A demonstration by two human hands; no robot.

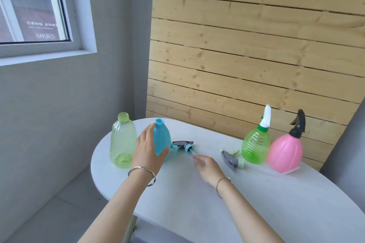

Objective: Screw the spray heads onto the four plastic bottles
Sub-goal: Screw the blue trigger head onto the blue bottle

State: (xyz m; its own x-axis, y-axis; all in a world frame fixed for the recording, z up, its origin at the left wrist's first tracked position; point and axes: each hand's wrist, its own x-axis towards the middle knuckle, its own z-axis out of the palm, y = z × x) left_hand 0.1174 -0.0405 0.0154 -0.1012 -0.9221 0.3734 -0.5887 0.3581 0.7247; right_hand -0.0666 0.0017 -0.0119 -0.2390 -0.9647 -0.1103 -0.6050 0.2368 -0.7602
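My left hand (147,148) wraps the left side of an upright blue bottle (162,137) whose neck is uncapped. Right of it lies a grey and blue spray head (182,144) on the white table (256,199); my right hand (206,164) pinches the tip of its clear dip tube. At the far left stands an open pale green bottle (122,141). A grey and green spray head (231,159) lies further right. A green ribbed bottle (255,143) wears a white head, and a pink bottle (285,151) wears a black head.
The wooden slat wall (246,55) rises right behind the table. A grey wall and a window (29,6) are to the left. The table's left edge drops to the floor (59,203).
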